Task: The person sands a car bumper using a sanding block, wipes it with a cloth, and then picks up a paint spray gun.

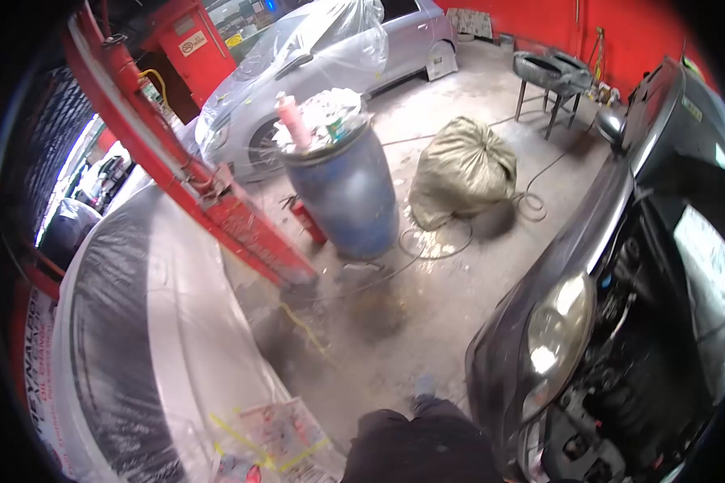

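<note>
Neither of my hands is in view; only my dark clothing (415, 447) shows at the bottom edge. Close on my right stands a dark car with its engine bay (620, 386) uncovered and a cloudy headlight (557, 346) at its front corner. To my left is a pale car (193, 322) under clear plastic sheeting, with masking paper and yellow tape (274, 443) near its lower end. Ahead of me stands a blue barrel (342, 197) heaped with rubbish, a pink bottle (292, 121) on top.
A full tan sack (463, 173) sits on the floor beside a looped hose (435, 253). A red lift post (193, 185) rises at the left. Further back are a silver car (403, 40) partly under plastic and a tyre (537, 71) on a stand.
</note>
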Demonstrator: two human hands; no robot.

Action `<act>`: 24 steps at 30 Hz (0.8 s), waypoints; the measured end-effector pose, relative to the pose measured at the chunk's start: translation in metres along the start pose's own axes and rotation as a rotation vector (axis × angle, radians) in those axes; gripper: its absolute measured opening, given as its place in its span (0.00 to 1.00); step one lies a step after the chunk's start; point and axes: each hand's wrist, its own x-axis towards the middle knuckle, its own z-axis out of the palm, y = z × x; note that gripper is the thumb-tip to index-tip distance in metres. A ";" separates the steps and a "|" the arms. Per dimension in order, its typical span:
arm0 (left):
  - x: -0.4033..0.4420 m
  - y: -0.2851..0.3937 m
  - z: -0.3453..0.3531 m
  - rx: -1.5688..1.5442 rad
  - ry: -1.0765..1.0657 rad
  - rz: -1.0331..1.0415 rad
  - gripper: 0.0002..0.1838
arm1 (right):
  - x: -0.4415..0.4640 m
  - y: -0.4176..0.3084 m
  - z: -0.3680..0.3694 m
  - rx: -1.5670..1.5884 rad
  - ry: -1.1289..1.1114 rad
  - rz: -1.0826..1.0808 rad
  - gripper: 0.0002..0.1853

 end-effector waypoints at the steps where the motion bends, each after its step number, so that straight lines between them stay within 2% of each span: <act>1: 0.024 0.026 -0.014 -0.011 0.009 -0.002 0.24 | 0.012 -0.007 -0.023 0.019 0.028 0.004 0.37; 7: 0.176 0.172 -0.060 0.088 -0.071 -0.008 0.24 | 0.068 0.004 -0.133 0.144 0.210 0.173 0.39; 11: 0.284 0.259 -0.064 0.281 -0.218 0.025 0.24 | 0.069 0.054 -0.166 0.219 0.311 0.453 0.40; 14: 0.361 0.340 -0.088 0.425 -0.293 0.139 0.24 | 0.046 0.066 -0.173 0.343 0.390 0.695 0.41; 16: 0.419 0.388 -0.106 0.520 -0.301 0.378 0.24 | 0.035 0.056 -0.180 0.465 0.462 0.812 0.41; 17: 0.451 0.414 -0.118 0.569 -0.242 0.638 0.24 | 0.032 0.045 -0.186 0.536 0.500 0.857 0.41; 18: 0.480 0.445 -0.132 0.576 -0.013 1.189 0.24 | 0.032 0.030 -0.200 0.605 0.546 0.892 0.42; 19: 0.538 0.499 -0.142 0.721 -0.327 0.367 0.26 | 0.033 0.019 -0.214 0.675 0.590 0.916 0.42; 20: 0.576 0.571 -0.143 0.782 -0.172 0.603 0.27 | 0.038 0.003 -0.234 0.738 0.624 0.935 0.42; 21: 0.610 0.651 -0.141 0.544 -0.175 0.582 0.27 | 0.044 -0.012 -0.254 0.801 0.652 0.952 0.43; 22: 0.627 0.732 -0.123 0.449 0.088 0.835 0.27 | 0.052 -0.024 -0.278 0.861 0.678 0.961 0.43; 23: 0.677 0.796 -0.106 0.227 -0.052 0.792 0.26 | 0.061 -0.032 -0.303 0.917 0.698 0.971 0.43; 24: 0.638 0.897 -0.099 0.132 -0.158 0.706 0.24 | 0.072 -0.036 -0.334 0.966 0.712 0.974 0.43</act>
